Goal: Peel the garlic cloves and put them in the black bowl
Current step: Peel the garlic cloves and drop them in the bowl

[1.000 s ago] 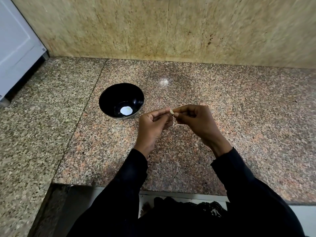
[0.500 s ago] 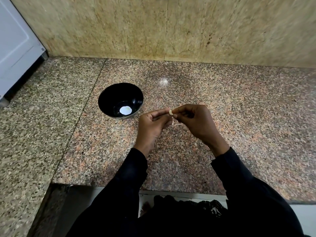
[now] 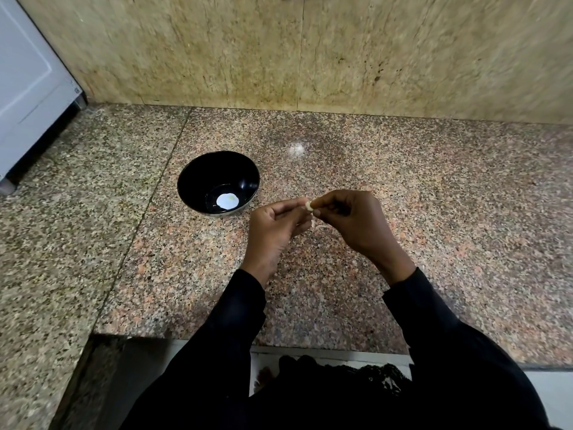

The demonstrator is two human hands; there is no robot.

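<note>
now the garlic clove (image 3: 308,205) sits between the two hands, up in the air over the counter (image 3: 434,212), just like half a second ago. it has hardly moved. it is a small pale bit, and only its tip shows. the right hand (image 3: 350,220) pinches it with the thumb and first finger, and the other fingers are curled in. the left hand (image 3: 274,226) touches the clove from the other side with its fingertips and seems to pinch it too, with the fingers bent toward the right hand. both hands stay in almost the same spot as before, close together, knuckles up. a thin pale scrap, maybe peel, shows just under the hands, but it is too small to be sure.

the black bowl (image 3: 198,178) stands on the counter, near the left hand and a little further back. it has a white spot at its bottom. black sleeves (image 3: 235,321) cover both arms. behind the counter is a tan stone wall (image 3: 217,51), and a white cupboard (image 3: 28,82) is at the far left.
</note>
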